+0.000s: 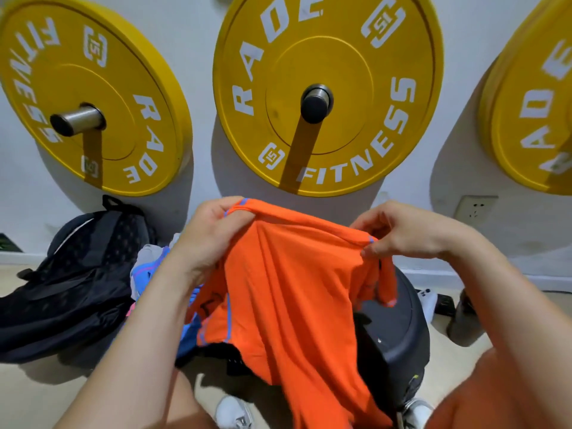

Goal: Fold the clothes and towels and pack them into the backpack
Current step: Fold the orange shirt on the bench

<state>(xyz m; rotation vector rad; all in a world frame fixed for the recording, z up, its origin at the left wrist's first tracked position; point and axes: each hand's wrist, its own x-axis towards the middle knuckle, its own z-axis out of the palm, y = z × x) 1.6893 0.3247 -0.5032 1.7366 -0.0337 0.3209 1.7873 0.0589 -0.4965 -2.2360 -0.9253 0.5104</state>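
Left hand [208,233] and right hand [399,230] each grip top edge of orange shirt [297,289], held up and hanging; dark backpack [77,289] on floor at left beside clothes pile [148,267].

"RADE FITNESS" and "15" on yellow weight plates [328,91]

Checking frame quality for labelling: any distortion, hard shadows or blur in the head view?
Head view: wide-angle bowing, the yellow plates stretch toward the edges; hard shadows under them on the wall; the orange shirt looks soft at the bottom; left hand and right hand are sharp.
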